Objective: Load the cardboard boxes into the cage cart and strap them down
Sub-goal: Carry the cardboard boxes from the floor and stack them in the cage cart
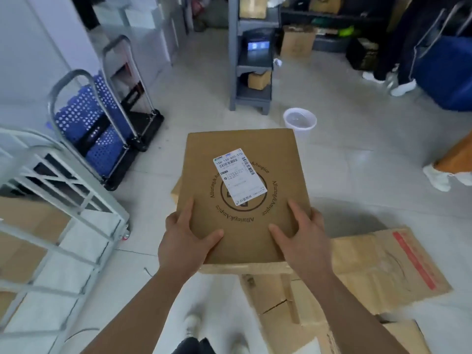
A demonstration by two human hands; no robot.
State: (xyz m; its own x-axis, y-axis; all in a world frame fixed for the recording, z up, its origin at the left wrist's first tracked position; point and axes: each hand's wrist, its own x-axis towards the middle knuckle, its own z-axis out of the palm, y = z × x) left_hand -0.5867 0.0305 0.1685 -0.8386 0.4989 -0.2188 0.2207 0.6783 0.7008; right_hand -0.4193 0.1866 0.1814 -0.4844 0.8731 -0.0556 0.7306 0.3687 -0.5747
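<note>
- Cart [76, 200] cut off at the left edge; only its grey bars and part of the load inside show, and that side is blurred.
- Fingers of both hands go under or behind the box [242, 195], so only thumbs and some fingers are visible.
- More boxes [370, 272] lie on the floor lower right, partly hidden by the arms and cropped at the bottom.
- Left hand [186, 238] grips the box's near-left edge, thumb spread across the top.
- Right hand [301, 233] grips the near-right edge, thumb and index splayed on top.
- Box is held in front of the person, right of the cart, apart from it.
- Box is flat brown cardboard with a circular printed logo and a white label [240, 176] over it; the label's small print is unreadable.
</note>
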